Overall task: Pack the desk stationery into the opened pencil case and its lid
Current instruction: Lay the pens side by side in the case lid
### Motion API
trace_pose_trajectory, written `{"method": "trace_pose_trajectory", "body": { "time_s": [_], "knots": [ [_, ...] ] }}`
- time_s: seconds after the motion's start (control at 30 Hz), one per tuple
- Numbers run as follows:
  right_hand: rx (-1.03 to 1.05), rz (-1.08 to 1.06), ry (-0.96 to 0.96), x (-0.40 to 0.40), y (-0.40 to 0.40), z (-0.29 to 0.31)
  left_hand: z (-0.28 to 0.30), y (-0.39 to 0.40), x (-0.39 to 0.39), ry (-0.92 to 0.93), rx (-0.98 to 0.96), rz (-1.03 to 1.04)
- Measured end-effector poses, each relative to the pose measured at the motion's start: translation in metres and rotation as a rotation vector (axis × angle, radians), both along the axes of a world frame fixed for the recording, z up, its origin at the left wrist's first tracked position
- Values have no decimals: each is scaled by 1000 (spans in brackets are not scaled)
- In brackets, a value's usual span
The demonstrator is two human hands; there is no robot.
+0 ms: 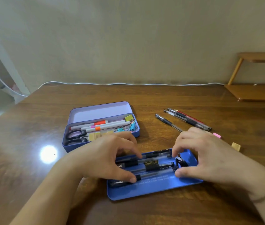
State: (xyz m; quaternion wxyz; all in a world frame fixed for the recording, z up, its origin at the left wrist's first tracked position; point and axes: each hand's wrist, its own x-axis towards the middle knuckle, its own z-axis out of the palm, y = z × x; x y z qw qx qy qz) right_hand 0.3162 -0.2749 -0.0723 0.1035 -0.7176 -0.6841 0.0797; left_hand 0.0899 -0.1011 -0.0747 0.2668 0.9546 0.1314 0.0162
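the wooden desk (161, 98) carries a pencil case (73, 147) at centre left, opened, with scissors (75, 137), markers (99, 125) and binder clips (131, 125) inside. nearer lies the blue lid (144, 190), filled with black pens (154, 166). the left hand (105, 158) and right hand (200, 158) pinch the pen bundle's two ends, fingers curled on it. three loose pens (187, 120) rest beyond, near a pink eraser (217, 135).
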Motion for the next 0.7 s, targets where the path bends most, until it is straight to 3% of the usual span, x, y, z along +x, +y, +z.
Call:
{"method": "trace_pose_trajectory", "body": {
  "time_s": [0.2,0.7],
  "knots": [
    [38,81,4,-13,8,-10,-2,7,-2,20,22,18],
    [166,-111,0,-25,13,-20,-4,15,-7,-62,5,96]
  ]
}}
